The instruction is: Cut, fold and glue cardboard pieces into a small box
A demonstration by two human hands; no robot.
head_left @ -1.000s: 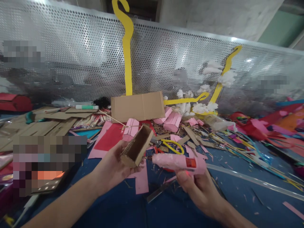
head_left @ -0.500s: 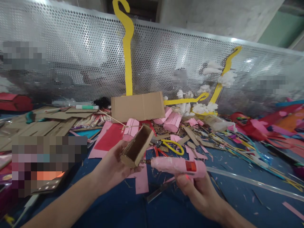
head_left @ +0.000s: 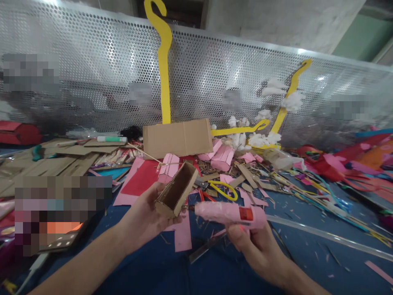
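My left hand point(head_left: 147, 217) is closed around a small open-topped cardboard box point(head_left: 181, 186), tilted so that its hollow inside faces me. A pink glue gun point(head_left: 215, 214) with a red switch is gripped in my right hand point(head_left: 254, 246). Its metal nozzle points left, at the lower right edge of the box; whether it touches cannot be made out. A clear glue stick point(head_left: 325, 237) runs out of the gun's back to the right. Behind the box lie yellow-handled scissors point(head_left: 225, 190), and a pink paper piece point(head_left: 183, 235) is partly under my left fingers.
A larger cardboard box point(head_left: 178, 138) stands at the back, with a tall yellow hook-shaped strip point(head_left: 165, 73) rising behind it. Pink paper boxes point(head_left: 222, 157), cardboard sheets point(head_left: 61, 164) and paper scraps cover the blue surface point(head_left: 141, 268). A perforated metal panel point(head_left: 202, 73) closes off the back.
Both hands keep nearly the same pose, with the box and the glue gun still held. Only a very slight shift of the view shows.
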